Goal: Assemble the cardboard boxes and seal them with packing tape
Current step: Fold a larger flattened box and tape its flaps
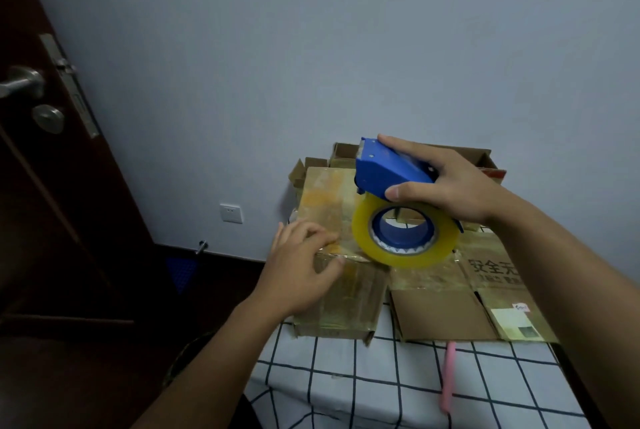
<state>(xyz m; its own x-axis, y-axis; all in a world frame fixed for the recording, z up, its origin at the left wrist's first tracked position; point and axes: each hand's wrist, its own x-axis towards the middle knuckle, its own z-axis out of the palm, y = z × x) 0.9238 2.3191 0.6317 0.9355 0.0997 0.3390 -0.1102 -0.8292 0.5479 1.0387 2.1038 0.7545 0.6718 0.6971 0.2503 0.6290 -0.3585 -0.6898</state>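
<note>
While 1 cardboard box near the left edge of the desk is folded shut and already glossy with tape across its top and front, the sealing does not look finished. The dispenser is poised right at its top front edge, so another strip seems to be in hand. Just to the right lies a second box with its flaps spread out, and more open cardboard stands behind against the wall. By my judgement, roughly 1 box is close to done and the others are left to assemble and tape.

The right hand comes in from the right with the wrist raised. Its grip is wrapped round the blue tape dispenser, thumb on the near side and fingers over the top. The yellowish tape roll hangs below it, its lower rim touching or just above the box's front edge; I cannot tell which.

The left hand lies palm down on the box's near left corner. Its fingers are loosely bent and pressing on the taped surface, and its grip encloses nothing.
</note>
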